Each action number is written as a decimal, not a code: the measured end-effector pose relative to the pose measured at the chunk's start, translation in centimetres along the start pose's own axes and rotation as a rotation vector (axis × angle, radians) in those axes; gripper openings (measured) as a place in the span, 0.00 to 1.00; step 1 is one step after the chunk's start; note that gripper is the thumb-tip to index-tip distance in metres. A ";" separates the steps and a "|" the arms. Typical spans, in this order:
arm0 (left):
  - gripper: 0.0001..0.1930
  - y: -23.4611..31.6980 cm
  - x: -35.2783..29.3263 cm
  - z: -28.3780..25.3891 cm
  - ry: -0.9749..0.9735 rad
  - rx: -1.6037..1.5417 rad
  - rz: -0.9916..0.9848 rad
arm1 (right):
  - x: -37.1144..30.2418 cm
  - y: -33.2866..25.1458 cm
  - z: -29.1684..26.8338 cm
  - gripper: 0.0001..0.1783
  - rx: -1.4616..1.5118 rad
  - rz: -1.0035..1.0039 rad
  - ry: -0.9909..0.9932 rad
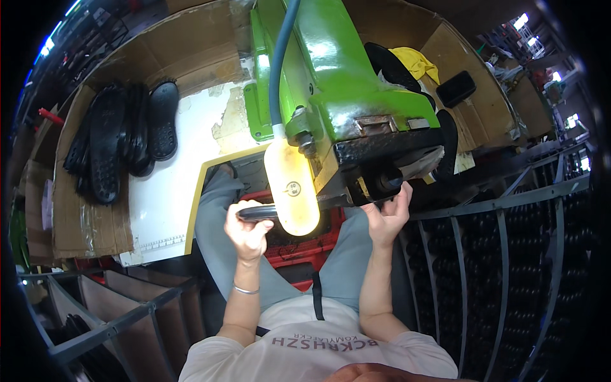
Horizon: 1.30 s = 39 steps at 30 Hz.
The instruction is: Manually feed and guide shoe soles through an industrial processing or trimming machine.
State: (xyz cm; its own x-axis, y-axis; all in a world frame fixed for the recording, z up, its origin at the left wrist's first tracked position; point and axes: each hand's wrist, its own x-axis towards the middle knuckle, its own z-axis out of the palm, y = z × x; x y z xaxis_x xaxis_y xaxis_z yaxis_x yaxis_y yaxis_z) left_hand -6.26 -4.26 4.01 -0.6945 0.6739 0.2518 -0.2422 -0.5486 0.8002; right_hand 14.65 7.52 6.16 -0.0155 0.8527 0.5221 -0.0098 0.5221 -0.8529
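My left hand (248, 232) grips one end of a black shoe sole (256, 213), thumb below and fingers over the edge. The sole runs behind a lit, rounded yellow-white lamp (294, 191), which hides its middle. At the other side my right hand (389, 216) is closed on what looks like the sole's far end, under the dark working head (382, 181) of a green machine (363, 108). The exact contact between the sole and the machine cannot be made out.
Black soles (108, 143) lie heaped in a cardboard-walled tray at left on a white tabletop (162, 197). At right a box holds a yellow cloth (414, 62) and a black phone-like object (456, 88). Metal racks (503, 254) flank me; a red crate (305, 248) sits below.
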 end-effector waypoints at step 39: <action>0.18 4.5 0.0 -6.1 -0.153 0.733 0.210 | -0.7 -0.4 2.6 0.33 -0.169 -0.139 -0.188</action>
State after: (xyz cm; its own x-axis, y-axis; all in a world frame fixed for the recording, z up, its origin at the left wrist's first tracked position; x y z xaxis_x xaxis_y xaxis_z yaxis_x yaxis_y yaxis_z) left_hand -11.44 -9.74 4.29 -0.5623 0.6820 0.4676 0.4313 -0.2407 0.8695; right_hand 12.07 6.60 6.14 -0.2115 0.7623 0.6117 0.1417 0.6432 -0.7525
